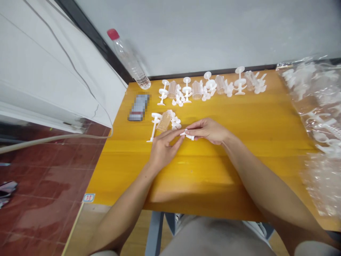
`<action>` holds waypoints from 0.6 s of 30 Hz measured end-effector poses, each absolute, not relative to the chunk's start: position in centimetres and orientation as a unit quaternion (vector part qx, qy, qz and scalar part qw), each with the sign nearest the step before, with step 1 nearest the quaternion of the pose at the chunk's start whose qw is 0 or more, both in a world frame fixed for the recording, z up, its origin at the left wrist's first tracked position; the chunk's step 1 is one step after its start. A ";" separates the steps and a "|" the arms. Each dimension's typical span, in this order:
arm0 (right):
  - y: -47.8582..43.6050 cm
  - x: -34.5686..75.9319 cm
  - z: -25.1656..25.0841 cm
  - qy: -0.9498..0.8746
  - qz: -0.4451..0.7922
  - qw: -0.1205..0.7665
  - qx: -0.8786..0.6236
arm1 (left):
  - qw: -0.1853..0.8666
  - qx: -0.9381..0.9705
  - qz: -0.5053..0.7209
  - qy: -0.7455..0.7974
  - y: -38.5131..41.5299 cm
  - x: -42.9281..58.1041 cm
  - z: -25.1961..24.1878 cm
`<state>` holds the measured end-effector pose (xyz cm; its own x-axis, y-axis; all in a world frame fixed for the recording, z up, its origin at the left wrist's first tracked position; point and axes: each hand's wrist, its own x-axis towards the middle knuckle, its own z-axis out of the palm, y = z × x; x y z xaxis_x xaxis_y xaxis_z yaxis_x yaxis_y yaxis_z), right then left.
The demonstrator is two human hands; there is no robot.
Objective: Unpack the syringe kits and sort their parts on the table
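Note:
Over the middle of the yellow table (pixel 170 177), my left hand (pixel 165 147) and my right hand (pixel 210 131) meet at a small white plastic part (pixel 189 136). Fingers of both hands pinch it; its exact kind is too small to tell. Just beyond my left hand lie a white plunger (pixel 153 128), a clear ribbed syringe-like barrel (pixel 164 121) and a cluster of small white pieces (pixel 175 121). Along the back runs a row of similar sets, each with a white plunger (pixel 187 89), a clear barrel (pixel 197 90) and small white pieces (pixel 206 93).
A water bottle with a red cap (pixel 129 58) stands at the back left, near a phone (pixel 138 107). Clear bags of white plastic parts (pixel 317 89) cover the right side. A pale cable (pixel 66 136) hangs left of the table. A wall (pixel 213 35) rises behind.

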<state>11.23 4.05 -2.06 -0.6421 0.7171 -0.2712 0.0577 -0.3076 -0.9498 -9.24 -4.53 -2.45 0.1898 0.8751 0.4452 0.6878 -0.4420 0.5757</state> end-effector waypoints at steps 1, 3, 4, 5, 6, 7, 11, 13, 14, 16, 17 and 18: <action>4.2 11.1 -2.1 -0.538 0.729 0.228 -0.357 | 0.123 0.752 0.377 0.526 -4.5 -9.3 -2.5; 4.8 10.8 -2.2 -0.558 0.688 0.236 -0.399 | 0.086 0.746 0.351 0.560 -4.2 -9.5 -2.6; 5.2 10.6 -2.2 -0.582 0.644 0.238 -0.436 | 0.059 0.753 0.324 0.570 -3.9 -9.6 -2.6; 5.6 10.2 -2.3 -0.613 0.587 0.235 -0.474 | 0.029 0.764 0.290 0.575 -3.7 -9.7 -2.7; 6.1 9.9 -2.3 -0.645 0.528 0.225 -0.504 | -0.001 0.778 0.255 0.574 -3.4 -9.7 -2.7; 6.5 9.5 -2.3 -0.675 0.476 0.211 -0.523 | -0.026 0.791 0.221 0.570 -3.2 -9.7 -2.7; 7.2 8.7 -1.9 -0.752 0.377 0.175 -0.512 | -0.083 0.802 0.153 0.571 -2.6 -9.8 -2.4; 6.9 9.1 -1.7 -0.793 0.339 0.151 -0.483 | -0.084 0.793 0.172 0.578 -2.6 -10.4 -2.2; 6.7 9.5 -1.6 -0.816 0.316 0.136 -0.464 | -0.084 0.785 0.190 0.584 -2.6 -10.9 -2.1; 6.3 10.3 -1.6 -0.852 0.281 0.118 -0.426 | -0.088 0.755 0.223 0.610 -2.9 -12.1 -2.0; 6.3 10.5 -1.8 -0.858 0.281 0.121 -0.413 | -0.092 0.739 0.231 0.626 -3.0 -12.6 -2.0; 6.3 10.5 -2.0 -0.853 0.296 0.138 -0.408 | -0.093 0.727 0.231 0.640 -3.1 -13.0 -2.1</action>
<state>10.51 6.33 -2.00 -0.6288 0.7775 -0.0063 0.6141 0.4916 -0.6174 -13.01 -3.15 -2.08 0.0736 0.8871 0.4556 0.9735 -0.1630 0.1602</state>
